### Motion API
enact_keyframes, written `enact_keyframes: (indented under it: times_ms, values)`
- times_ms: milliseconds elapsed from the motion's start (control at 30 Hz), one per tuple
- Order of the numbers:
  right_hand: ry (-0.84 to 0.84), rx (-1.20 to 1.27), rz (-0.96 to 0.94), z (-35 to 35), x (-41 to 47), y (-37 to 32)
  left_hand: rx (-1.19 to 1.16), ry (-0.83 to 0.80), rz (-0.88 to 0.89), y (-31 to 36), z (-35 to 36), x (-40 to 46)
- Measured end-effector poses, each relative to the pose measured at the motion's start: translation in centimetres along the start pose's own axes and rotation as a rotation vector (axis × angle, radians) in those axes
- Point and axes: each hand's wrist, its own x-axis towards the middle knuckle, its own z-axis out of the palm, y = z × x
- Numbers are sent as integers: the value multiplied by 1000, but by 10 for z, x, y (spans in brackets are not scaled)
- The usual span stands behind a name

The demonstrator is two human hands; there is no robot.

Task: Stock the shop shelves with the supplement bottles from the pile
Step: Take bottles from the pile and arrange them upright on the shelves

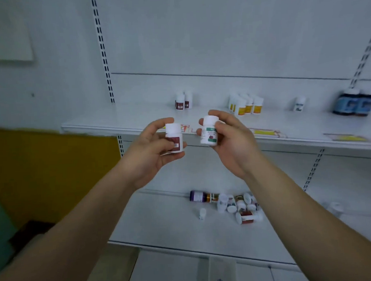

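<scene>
My left hand grips a white bottle with a dark red label, held upright in front of the upper shelf. Beside it my right hand grips a white bottle with a green and red label, also upright. The two bottles are a little apart at chest height. On the upper shelf stand two dark-red-label bottles, several yellow-label bottles, one white bottle and dark blue bottles. A pile of bottles lies on the lower shelf.
A purple bottle lies at the pile's left end and a small white bottle stands apart from it. Price strips run along the upper shelf's front edge. A yellow panel is at the left. Slotted uprights flank the bay.
</scene>
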Motion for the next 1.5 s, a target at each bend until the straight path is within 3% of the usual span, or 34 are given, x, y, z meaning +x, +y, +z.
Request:
enact_keyframes:
  times_ms: [167,300,433,633,800,1100,1500]
  values:
    - [1,-172,-55,-18,28,-24,498,90,123,17,18,44]
    - [12,-382,-45,-35,54,-31,753,94,156,16,25,78]
    - [7,-761,-83,-52,79,-32,975,108,155,6,27,112]
    - [-118,-1234,-101,-65,105,-33,1308,136,184,-8,22,159]
    - [-263,-1378,-98,-76,116,-34,1558,161,287,-10,20,196]
    - [-283,-1441,-138,-76,127,-30,1630,171,297,-21,17,245]
    - [-161,-1405,-123,-74,123,-30,1587,196,306,-26,9,255]
